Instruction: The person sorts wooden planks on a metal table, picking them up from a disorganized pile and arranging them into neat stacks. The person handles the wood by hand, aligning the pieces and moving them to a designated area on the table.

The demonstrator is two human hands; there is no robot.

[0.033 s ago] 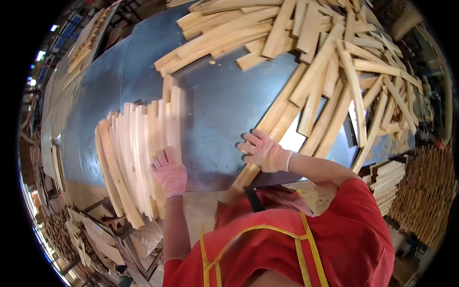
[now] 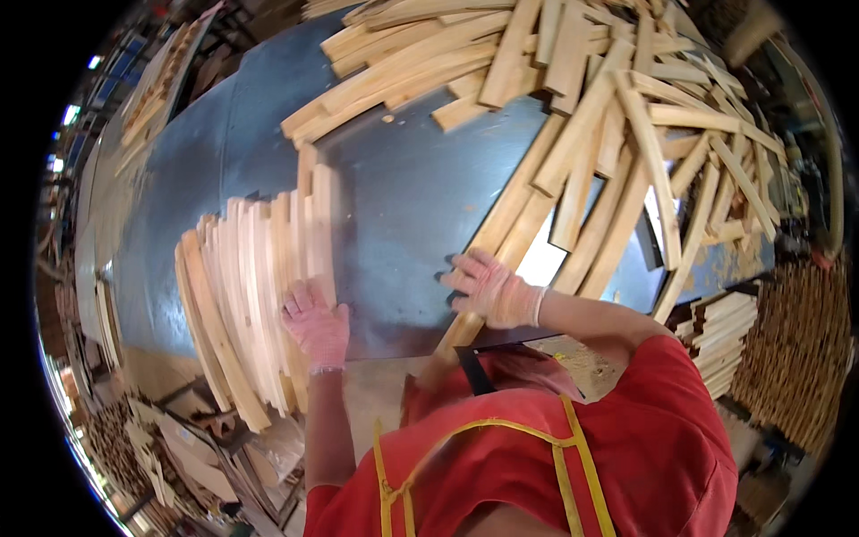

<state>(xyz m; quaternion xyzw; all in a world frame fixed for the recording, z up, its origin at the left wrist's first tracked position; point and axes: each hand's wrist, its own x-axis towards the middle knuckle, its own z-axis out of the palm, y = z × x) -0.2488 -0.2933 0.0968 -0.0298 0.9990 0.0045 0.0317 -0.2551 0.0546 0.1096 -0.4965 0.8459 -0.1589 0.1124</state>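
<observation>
My left hand (image 2: pixel 317 326), in a pale pinkish work glove, lies on the right side of a row of pale wooden strips (image 2: pixel 259 259). Its fingers are stretched out and slightly apart. The strips lie side by side, their near ends passing the front edge of the table. Gloved the same way, my right hand (image 2: pixel 492 288) rests on a long wooden board (image 2: pixel 513 234) slanting away to the right. The right fingers are spread across the board and reach past its left edge. Bare metal tabletop lies between the hands.
A loose heap of wooden boards (image 2: pixel 617 107) covers the far and right parts of the blue-grey metal table (image 2: pixel 403 206). Stacked wood (image 2: pixel 787 358) stands at the right below the table edge. Scrap boards and a frame (image 2: pixel 197 438) are at the lower left.
The whole view has shifted slightly, so the boards and table appear a little further left. Both hands stay on the same wood, with no clear change in their hold.
</observation>
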